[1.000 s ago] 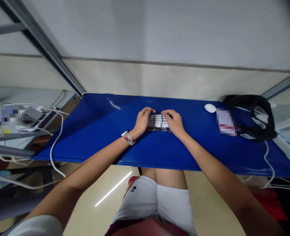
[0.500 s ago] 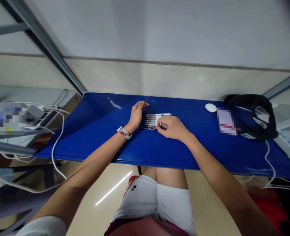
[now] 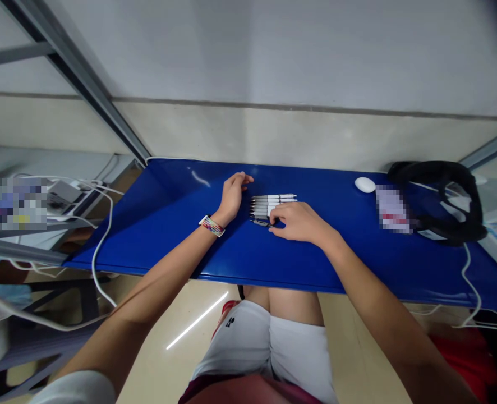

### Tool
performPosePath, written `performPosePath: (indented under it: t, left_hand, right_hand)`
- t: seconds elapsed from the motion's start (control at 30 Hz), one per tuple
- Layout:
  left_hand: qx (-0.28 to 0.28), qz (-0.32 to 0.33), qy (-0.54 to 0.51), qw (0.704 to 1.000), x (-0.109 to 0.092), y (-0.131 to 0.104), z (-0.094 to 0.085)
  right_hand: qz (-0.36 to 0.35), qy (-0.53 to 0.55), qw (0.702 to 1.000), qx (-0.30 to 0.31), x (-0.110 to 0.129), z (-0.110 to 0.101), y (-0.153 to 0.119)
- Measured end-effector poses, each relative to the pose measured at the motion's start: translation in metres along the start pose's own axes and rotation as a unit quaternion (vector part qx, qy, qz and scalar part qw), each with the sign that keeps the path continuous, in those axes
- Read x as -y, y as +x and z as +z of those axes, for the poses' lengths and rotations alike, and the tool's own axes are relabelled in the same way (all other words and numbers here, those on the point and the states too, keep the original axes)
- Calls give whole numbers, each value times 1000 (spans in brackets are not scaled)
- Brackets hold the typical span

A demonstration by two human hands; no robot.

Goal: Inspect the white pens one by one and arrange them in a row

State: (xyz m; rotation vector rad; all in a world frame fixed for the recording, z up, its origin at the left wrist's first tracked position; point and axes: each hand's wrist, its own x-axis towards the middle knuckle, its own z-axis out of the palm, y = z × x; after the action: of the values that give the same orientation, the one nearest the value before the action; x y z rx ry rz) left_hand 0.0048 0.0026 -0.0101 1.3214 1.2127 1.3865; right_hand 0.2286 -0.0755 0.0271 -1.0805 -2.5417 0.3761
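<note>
Several white pens lie side by side in a row on the blue tabletop, their darker tips pointing left. A dark grey pen sits along the near side of the row. My right hand has thumb and forefinger around this pen's right end, and the palm hides the rest of it. Resting on its edge left of the pens, my left hand is loosely curved, fingers stretched out, holding nothing. A coloured woven band circles my left wrist.
To the right lie a white oval object, a blurred-out packet and a black headband-like strap. A white cable hangs over the left edge. Metal posts and a wall stand behind.
My right hand has shifted slightly down and its fingers have loosened a little around the dark pen, which now lies a bit lower and apart from the row. My left hand stays put.
</note>
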Motion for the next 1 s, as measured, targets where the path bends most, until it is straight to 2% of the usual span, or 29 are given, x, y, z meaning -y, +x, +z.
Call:
performPosePath:
  t: [0.17,0.3,0.43,0.53,0.6,0.7,0.8,0.9,1.0]
  left_hand:
    - [10,8,19,1000,-1,-1,0]
    - [26,32,38,998,-4,-3,-1]
    - [76,51,5,996,-9,-5,1]
    - [120,51,-38,991,-15,-8,3]
    - [159,51,-39,985,-21,-12,3]
    - [207,61,-5,976,-28,-19,4]
    - [218,68,13,973,-29,-22,4]
    - [192,76,17,978,-27,-20,3]
    - [157,99,18,982,-24,-14,1]
  right_hand:
    - [8,19,1000,0,3,-1,0]
    - [16,84,996,-34,4,-2,0]
    - [91,198,967,-130,-5,-5,2]
    - [112,240,942,-204,-16,-5,4]
    - [122,233,939,-221,-21,-3,5]
    - [127,225,942,-213,-24,-1,6]
    - [131,216,942,-220,-26,0,6]
    - [167,261,913,-265,-34,-2,6]
    - [200,374,855,-299,-45,-5,6]
